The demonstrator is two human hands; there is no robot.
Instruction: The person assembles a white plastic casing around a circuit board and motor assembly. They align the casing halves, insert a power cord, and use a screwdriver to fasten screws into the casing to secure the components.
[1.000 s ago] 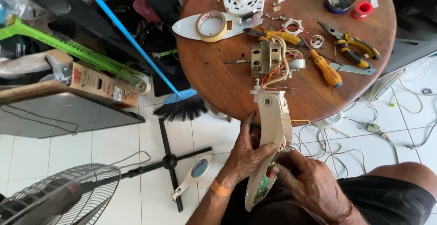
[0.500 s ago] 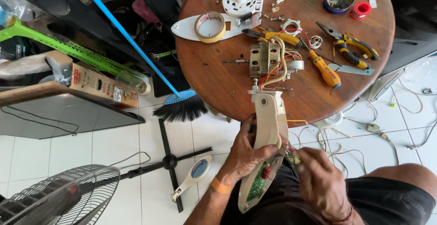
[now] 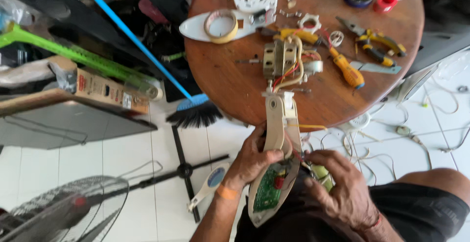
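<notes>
Patience is what I need while my left hand (image 3: pixel 252 161) grips the beige plastic casing (image 3: pixel 276 149) over my lap, its top against the round table (image 3: pixel 230 80), and my right hand (image 3: pixel 340 185) pinches the wires (image 3: pixel 299 155) gently beside the green board (image 3: pixel 268 193).

Both hands are seen low in the view, below the counter edge. The left hand (image 3: pixel 252 161) is raised from the lower left, forearm angled upward, an orange band worn at the wrist. Its fingers (image 3: pixel 259 136) are curled closed around a held object, thumb laid along the near side. The right hand (image 3: pixel 342 193) is positioned just beside it, back turned upward, knuckles bent. Its fingers (image 3: pixel 318 158) are drawn together in a pinch towards the left hand. A red band is noted at the right wrist.
</notes>
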